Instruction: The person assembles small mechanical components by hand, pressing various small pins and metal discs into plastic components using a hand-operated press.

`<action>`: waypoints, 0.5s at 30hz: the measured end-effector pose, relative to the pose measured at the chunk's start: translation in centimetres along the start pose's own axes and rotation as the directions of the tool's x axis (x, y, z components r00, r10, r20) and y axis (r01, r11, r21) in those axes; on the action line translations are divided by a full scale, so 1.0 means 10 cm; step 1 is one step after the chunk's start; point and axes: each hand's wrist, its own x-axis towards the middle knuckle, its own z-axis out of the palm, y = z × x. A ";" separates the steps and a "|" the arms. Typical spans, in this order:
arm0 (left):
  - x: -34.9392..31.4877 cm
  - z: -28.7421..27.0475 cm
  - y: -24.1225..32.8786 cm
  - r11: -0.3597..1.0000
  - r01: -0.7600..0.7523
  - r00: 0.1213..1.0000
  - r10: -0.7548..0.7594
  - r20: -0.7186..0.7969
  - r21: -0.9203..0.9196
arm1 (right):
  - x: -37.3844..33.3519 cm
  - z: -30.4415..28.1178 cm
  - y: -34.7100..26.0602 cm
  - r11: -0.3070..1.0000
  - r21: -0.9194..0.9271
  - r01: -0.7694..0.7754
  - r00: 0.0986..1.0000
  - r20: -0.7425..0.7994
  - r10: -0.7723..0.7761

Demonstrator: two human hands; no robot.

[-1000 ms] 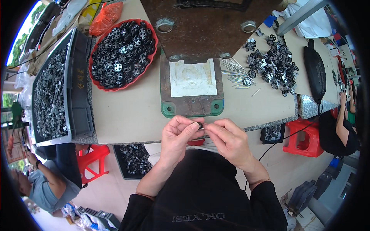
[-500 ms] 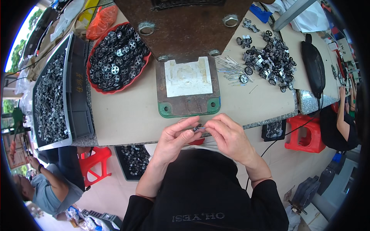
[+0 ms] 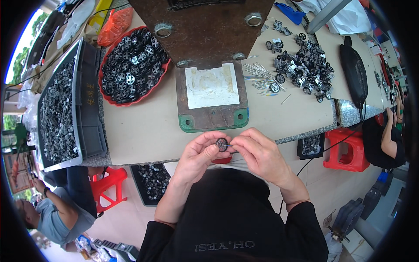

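Observation:
In front of the press, my left hand (image 3: 197, 152) grips a small black toy wheel (image 3: 221, 144) between thumb and fingers, its spoked face turned up into view. My right hand (image 3: 257, 153) pinches a thin metal axle pin (image 3: 228, 145), whose end meets the middle of the wheel. How deep the pin sits in the hub I cannot tell. Both hands hover just off the table's near edge, above my lap. Beyond them stands the press base (image 3: 214, 118), with a white worn pad (image 3: 212, 87) on it.
A red tray (image 3: 163, 81) heaped with wheels sits left of the press, beside a grey bin (image 3: 89, 109) of small dark parts. To the right lie loose axle pins (image 3: 259, 74), wheel-and-axle assemblies (image 3: 301, 65) and a black pouch (image 3: 354, 70). People sit at both sides.
The wheel has turned in my left hand, from nearly edge-on to showing its spoked face. My right hand keeps its pinch on the pin, almost in place. The view has shifted slightly.

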 end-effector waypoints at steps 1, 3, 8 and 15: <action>0.00 0.00 0.00 1.000 0.007 1.000 -0.007 0.000 0.007 | 0.00 0.00 0.00 1.000 0.000 0.001 1.000 0.000 -0.001; -0.01 0.01 0.00 1.000 0.007 1.000 -0.007 -0.011 0.021 | -0.01 0.01 0.00 0.999 -0.029 0.015 1.000 0.002 -0.015; -0.02 0.04 -0.01 0.996 -0.026 0.998 0.032 -0.057 0.089 | -0.01 -0.03 0.00 0.976 -0.182 0.116 0.992 0.064 -0.106; -0.03 0.04 -0.02 0.983 -0.069 0.990 0.088 -0.109 0.173 | -0.02 -0.04 0.02 0.919 -0.316 0.235 0.972 0.078 -0.222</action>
